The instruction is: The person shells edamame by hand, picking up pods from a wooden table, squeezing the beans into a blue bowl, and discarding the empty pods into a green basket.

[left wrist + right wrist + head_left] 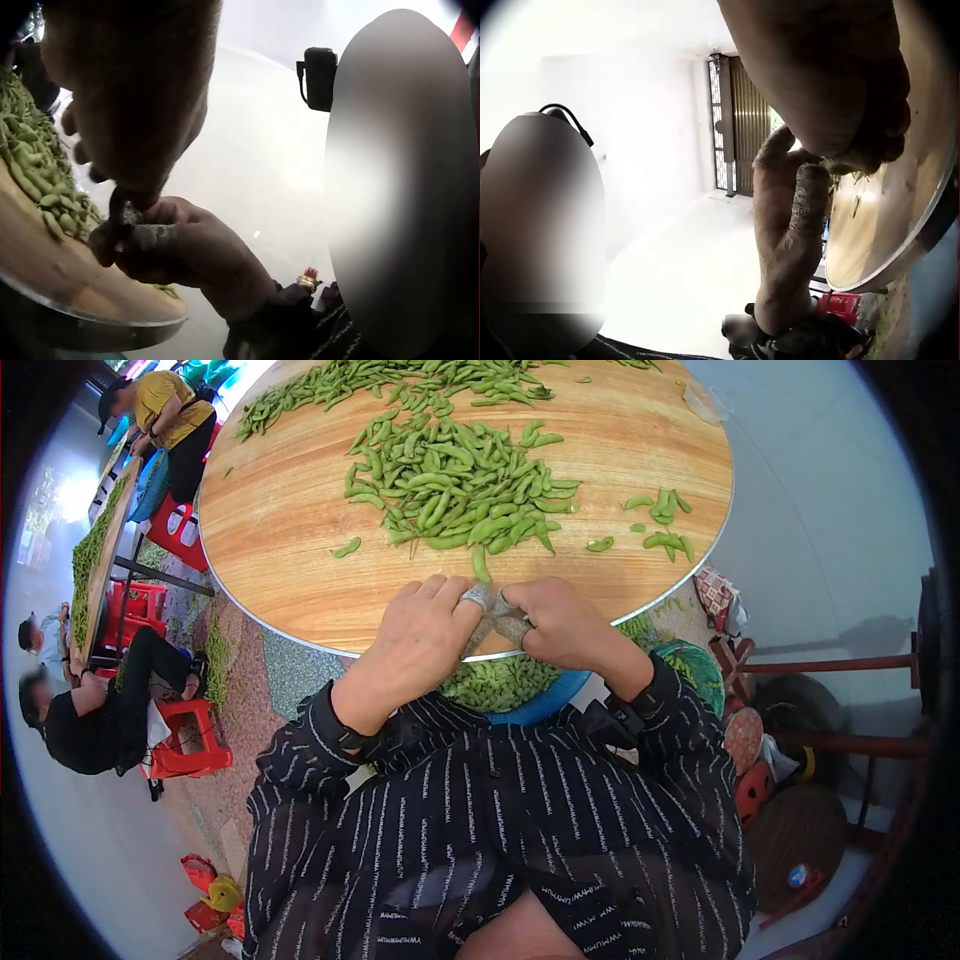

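A green soybean pod (481, 566) sticks out forward from between the two hands, over the near edge of the round wooden table (300, 575). My left hand (420, 638) pinches it from the left, grey wrapping on thumb and index finger. From the right, my right hand (568, 625) meets it with curled fingers, its thumb and index finger wrapped too. Both hands' tips come together at the pod's near end, where they partly hide it. Just beyond lies a pile of soybean pods (450, 480). In the left wrist view, the wrapped thumb of the right hand (199, 251) touches the left fingers.
More pods (400, 380) cover the far side, with a few loose pods (665, 510) at right. A blue basin (545, 700) of pods sits below the edge, a green basket (695, 670) beside it. People sit at another table (110, 540) amid red stools (185, 745).
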The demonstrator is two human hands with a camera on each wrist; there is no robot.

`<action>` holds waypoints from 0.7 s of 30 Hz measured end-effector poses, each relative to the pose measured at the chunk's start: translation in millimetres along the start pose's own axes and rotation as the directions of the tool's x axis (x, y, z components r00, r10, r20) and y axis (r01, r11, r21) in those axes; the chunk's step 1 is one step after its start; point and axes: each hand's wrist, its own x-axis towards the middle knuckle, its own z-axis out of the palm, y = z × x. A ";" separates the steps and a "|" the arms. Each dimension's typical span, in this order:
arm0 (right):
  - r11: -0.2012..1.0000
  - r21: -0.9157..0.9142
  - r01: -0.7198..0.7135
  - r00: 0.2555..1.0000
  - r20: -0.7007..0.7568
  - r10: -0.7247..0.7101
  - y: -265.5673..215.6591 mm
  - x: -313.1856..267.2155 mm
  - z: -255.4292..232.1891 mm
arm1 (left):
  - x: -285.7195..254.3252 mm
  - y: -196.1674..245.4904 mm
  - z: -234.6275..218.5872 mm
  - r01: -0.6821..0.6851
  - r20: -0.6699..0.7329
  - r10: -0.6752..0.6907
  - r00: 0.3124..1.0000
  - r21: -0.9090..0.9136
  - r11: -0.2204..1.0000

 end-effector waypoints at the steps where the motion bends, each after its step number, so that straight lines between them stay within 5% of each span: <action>1: 0.997 -0.075 0.026 0.999 0.044 -0.023 -1.0 1.0 -1.5 | -0.3 0.0 -3.1 0.001 -0.003 -0.001 1.000 0.000 1.000; 3: 1.000 0.030 -0.002 0.999 -0.044 0.004 -2.1 -0.6 0.1 | -2.6 0.5 -8.2 0.309 0.341 -0.258 0.904 -0.104 0.945; 4: 0.990 0.138 -0.018 0.990 -0.133 0.037 -2.9 -0.7 0.5 | -6.5 -3.2 -5.2 0.311 0.334 -0.262 0.905 -0.102 0.945; 5: 0.991 0.133 -0.013 0.991 -0.131 0.030 -4.2 -2.3 1.2 | -12.8 -8.8 2.5 0.412 0.261 -0.325 0.909 -0.445 0.795; 6: 0.872 0.475 -0.120 0.982 -0.070 0.174 -6.0 -5.9 2.8 | -17.8 -11.9 8.6 0.419 0.212 -0.406 0.889 -0.734 0.534; 7: 0.626 0.748 -0.219 0.957 0.040 0.288 -7.6 -8.8 5.2 | -20.8 -9.9 13.1 0.419 0.207 -0.412 0.887 -0.735 0.532; 9: 0.549 0.815 -0.186 0.968 0.056 0.245 -11.8 -10.3 13.1 | -23.3 -1.7 21.1 0.315 0.143 -0.537 0.831 -0.917 0.243; 13: 0.366 0.925 -0.105 0.980 0.033 0.196 -20.6 -6.5 17.2 | -26.2 -1.5 27.9 0.311 0.088 -0.593 0.801 -0.906 0.285; 15: 0.361 0.928 -0.093 0.978 0.018 0.206 -20.6 -4.4 20.1 | -28.0 -3.0 27.0 0.266 0.021 -0.535 0.845 -0.883 0.386; 21: 0.354 0.930 -0.102 0.969 0.013 0.245 -25.4 -1.2 21.5 | -27.6 1.0 16.9 0.332 0.065 -0.545 0.836 -0.851 0.407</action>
